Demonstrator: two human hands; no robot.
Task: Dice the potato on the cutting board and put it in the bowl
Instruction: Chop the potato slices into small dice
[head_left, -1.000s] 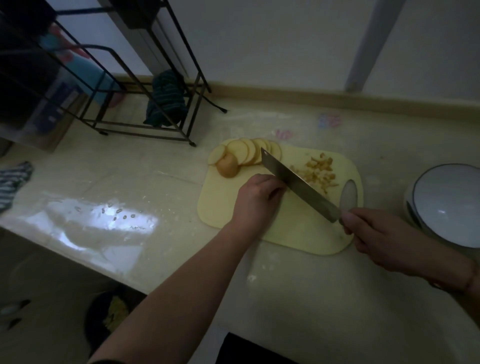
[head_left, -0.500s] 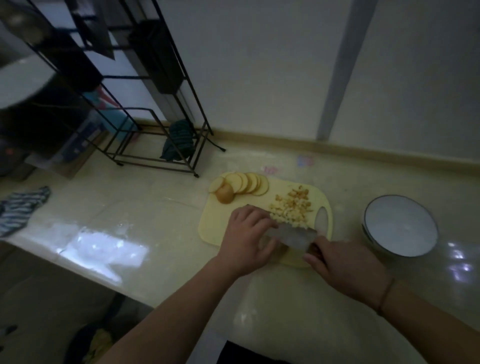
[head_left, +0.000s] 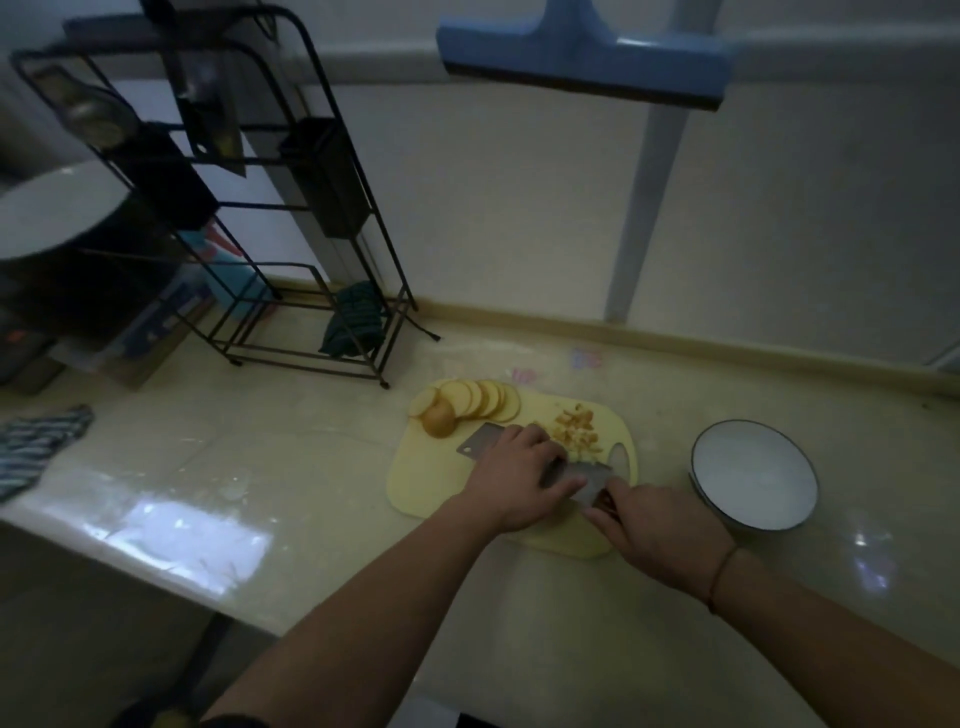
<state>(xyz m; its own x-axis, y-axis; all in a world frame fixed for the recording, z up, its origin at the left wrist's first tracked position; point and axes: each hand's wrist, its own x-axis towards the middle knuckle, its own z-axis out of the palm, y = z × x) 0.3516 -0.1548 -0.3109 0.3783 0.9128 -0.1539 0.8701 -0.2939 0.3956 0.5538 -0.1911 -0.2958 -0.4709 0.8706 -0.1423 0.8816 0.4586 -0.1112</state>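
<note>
We judge dicing under way: right hand (head_left: 657, 530) grips the knife (head_left: 576, 470), left hand (head_left: 517, 480) fingers pressing its blade on the cutting board (head_left: 431, 478). Potato slices (head_left: 478, 397) remain; the bowl (head_left: 753, 475) awaits the dice (head_left: 576, 431).

Dim, soft focus, countertop (head_left: 197, 525) glare, wide-angle warping

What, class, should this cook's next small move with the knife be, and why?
Probably slide the flat knife under the diced potato. The right hand grips the handle, the left hand rests on the blade, the bowl looks empty, and dice lie on the cutting board. The slices can wait.
</note>
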